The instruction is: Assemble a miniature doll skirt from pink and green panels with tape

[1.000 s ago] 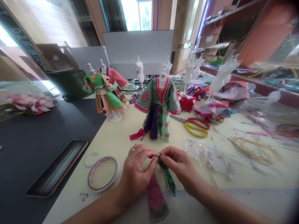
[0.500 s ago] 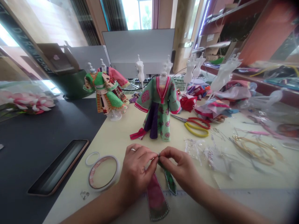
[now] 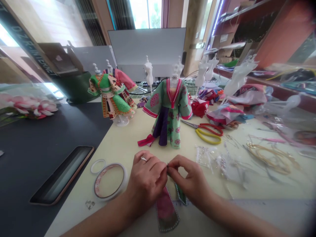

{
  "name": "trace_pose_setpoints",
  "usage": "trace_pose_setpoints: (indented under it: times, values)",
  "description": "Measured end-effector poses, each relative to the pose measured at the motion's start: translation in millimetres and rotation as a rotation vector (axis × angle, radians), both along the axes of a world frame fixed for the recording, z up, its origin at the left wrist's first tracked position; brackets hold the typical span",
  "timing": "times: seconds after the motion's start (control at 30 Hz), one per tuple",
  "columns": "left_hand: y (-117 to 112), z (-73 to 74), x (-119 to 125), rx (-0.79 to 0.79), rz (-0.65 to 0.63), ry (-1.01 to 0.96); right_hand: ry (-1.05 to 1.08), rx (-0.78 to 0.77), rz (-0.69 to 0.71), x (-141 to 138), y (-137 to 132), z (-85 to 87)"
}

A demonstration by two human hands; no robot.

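Observation:
My left hand (image 3: 145, 179) and my right hand (image 3: 190, 179) meet fingertip to fingertip over the pale table, both pinched on the top of a small fabric piece (image 3: 167, 210). The piece has a pink panel and a green strip, both edged with white dots, and hangs down towards me below my hands. A ring shows on my left hand. Just beyond my hands stands a small mannequin in a green floral robe (image 3: 170, 112) with a purple front panel and a pink sash end.
A tape roll (image 3: 108, 181) and a small ring (image 3: 97, 166) lie left of my hands, a phone (image 3: 63, 174) on the dark mat further left. Scissors (image 3: 207, 131), clear bags, gold wire (image 3: 271, 157) and fabric scraps lie right. Another dressed mannequin (image 3: 112, 97) and bare ones stand behind.
My hands have drawn closer together and lowered slightly, covering more of the fabric piece's top. The view tilted down a little.

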State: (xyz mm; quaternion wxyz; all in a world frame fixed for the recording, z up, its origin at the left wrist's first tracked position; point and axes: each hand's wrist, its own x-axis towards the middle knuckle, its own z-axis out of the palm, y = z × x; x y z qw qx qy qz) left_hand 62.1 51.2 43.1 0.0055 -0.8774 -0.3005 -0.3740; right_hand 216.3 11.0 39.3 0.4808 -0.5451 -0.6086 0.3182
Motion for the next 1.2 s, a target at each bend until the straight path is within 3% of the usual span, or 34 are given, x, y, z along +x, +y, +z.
trace_pose_setpoints:
  times: [0.27,0.6,1.2]
  values:
    - [3,4.5,4,-0.299,-0.020,-0.135,0.219,-0.218,0.073,3,2,5.6]
    - [4,10.5,2,-0.841,0.007,-0.231,0.573,-0.417,0.137,4,3,10.1]
    - [4,11.4,-1,-1.053,0.046,-0.458,0.593,-0.462,0.073,7,5,8.1]
